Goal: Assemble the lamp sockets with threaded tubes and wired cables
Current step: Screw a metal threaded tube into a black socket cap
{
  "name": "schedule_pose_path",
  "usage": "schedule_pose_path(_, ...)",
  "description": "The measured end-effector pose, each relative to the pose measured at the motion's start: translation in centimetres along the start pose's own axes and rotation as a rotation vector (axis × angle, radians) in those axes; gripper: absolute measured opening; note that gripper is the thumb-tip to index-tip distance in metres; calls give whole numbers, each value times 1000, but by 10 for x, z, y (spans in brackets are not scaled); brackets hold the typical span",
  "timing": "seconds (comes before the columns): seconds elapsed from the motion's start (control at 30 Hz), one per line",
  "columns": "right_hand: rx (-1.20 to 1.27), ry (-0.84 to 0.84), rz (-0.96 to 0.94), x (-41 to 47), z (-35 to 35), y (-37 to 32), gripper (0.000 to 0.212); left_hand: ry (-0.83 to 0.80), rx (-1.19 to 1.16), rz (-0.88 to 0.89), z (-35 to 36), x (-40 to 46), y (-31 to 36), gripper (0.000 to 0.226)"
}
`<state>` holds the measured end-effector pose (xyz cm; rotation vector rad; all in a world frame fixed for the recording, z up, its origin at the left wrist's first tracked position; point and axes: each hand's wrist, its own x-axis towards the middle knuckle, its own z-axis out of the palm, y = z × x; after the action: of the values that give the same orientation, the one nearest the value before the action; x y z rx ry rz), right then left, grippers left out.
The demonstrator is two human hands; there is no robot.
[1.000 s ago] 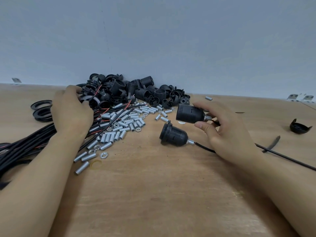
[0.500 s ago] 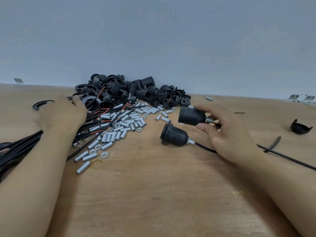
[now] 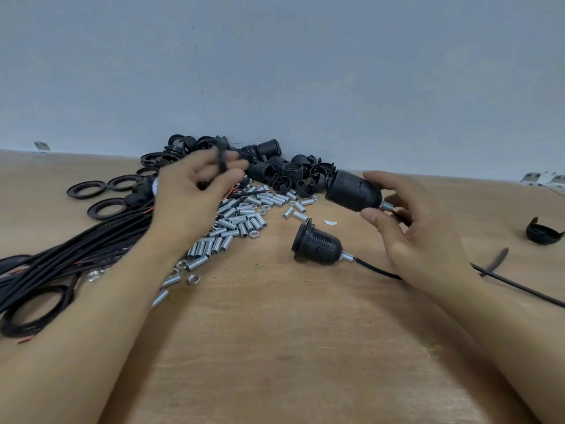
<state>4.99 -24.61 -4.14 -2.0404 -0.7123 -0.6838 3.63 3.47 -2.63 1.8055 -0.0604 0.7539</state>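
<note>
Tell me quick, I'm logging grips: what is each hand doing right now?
Left hand: pinches a blurred black ring, lifted over the pile.
Right hand: holds a black lamp socket at its threaded tube end.

Both forearms reach forward, hands raised off the surface (image 3: 275, 347)

Left hand (image 3: 195, 194) lifted, back to camera, fingers curled, pinching a blurred black ring (image 3: 222, 157) at the fingertips; right hand (image 3: 419, 234) further right, palm turned inward, thumb and fingers curled round the metal-tube end of a black lamp socket (image 3: 351, 194) held tilted in the air
</note>
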Motion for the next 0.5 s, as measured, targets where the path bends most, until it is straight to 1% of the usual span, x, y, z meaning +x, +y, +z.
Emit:
schedule_pose_path(0.07, 29, 8, -24, -1, -1, -4, 38, -161, -197, -38, 14, -12, 6, 27)
schedule_pose_path(0.13, 23, -4, -76, -3, 0, -9, 38, -252, -304, -46, 21, -19, 9, 30)
schedule_pose_path(0.23, 16, -56, -116, -5, 3, -14, 39, -341, -354, -63, 30, -25, 10, 23)
schedule_pose_path(0.3, 10, -96, -119, -7, 6, -16, 40, -385, -353, -82, 35, -28, 10, 24)
schedule_pose_path(0.37, -3, -120, -137, -8, 7, -16, 41, -390, -354, -107, 38, -28, 11, 35)
schedule_pose_path(0.43, -4, -122, -154, -7, 7, -16, 42, -395, -370, -122, 36, -27, 13, 58)
schedule_pose_path(0.5, -5, -104, -169, -6, 6, -16, 43, -457, -372, -113, 36, -28, 14, 82)
